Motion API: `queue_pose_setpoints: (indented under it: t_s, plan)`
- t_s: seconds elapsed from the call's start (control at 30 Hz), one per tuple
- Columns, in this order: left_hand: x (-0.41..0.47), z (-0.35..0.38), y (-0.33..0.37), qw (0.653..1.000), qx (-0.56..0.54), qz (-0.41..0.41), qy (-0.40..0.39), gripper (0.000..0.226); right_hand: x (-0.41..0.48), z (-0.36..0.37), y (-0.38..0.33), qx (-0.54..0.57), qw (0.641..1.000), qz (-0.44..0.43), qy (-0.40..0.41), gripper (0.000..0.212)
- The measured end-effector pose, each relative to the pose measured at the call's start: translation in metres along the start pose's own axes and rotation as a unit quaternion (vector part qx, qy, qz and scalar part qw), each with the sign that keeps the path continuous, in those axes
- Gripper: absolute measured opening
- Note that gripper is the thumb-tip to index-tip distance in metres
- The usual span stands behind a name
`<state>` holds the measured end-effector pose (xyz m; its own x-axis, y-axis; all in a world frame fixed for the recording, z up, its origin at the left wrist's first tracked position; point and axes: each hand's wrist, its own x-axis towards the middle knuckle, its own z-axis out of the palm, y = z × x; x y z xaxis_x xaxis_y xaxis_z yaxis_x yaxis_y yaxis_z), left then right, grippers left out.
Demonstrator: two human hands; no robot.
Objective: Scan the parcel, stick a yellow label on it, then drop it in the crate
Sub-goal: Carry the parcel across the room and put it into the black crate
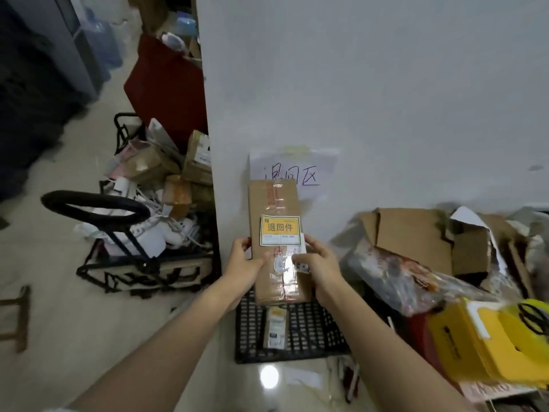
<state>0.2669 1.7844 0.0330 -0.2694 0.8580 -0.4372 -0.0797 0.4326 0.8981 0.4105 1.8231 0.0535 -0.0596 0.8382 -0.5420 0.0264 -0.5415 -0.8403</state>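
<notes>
A long brown cardboard parcel [274, 203] is held up in front of the white wall, above a black mesh crate [315, 331] on the floor. A yellow label [279, 230] with black characters is stuck on the parcel's upper face. My left hand [245, 263] grips the parcel's left edge and my right hand [319, 263] grips its right edge, both near the lower half. Inside the crate lies a small brown parcel [274, 327] with its own labels.
A handwritten paper sign [312, 171] is taped to the wall behind the parcel. A black trolley [127, 233] heaped with parcels stands on the left. Opened cardboard boxes [416, 236], a plastic bag and yellow bags [490, 337] crowd the right side.
</notes>
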Motion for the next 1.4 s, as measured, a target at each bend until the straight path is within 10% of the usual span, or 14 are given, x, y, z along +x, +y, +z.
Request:
queue_pose_setpoints:
  t_s: [0.7, 0.93, 1.4]
  plan:
    - [0.201, 0.061, -0.319, 0.975, -0.013, -0.219, 0.037, 0.006, 0.253, -0.038, 0.311, -0.070, 0.976, 0.200, -0.050, 0.031]
    - [0.238, 0.080, -0.418, 0.958, -0.032, -0.286, 0.015, 0.044, 0.302, -0.054, 0.419, -0.036, 0.969, 0.241, -0.036, 0.037]
    - [0.274, 0.119, -0.515, 0.940, -0.015, -0.329, -0.088, 0.035, 0.344, -0.080, 0.507, -0.072, 0.959, 0.274, 0.002, 0.030]
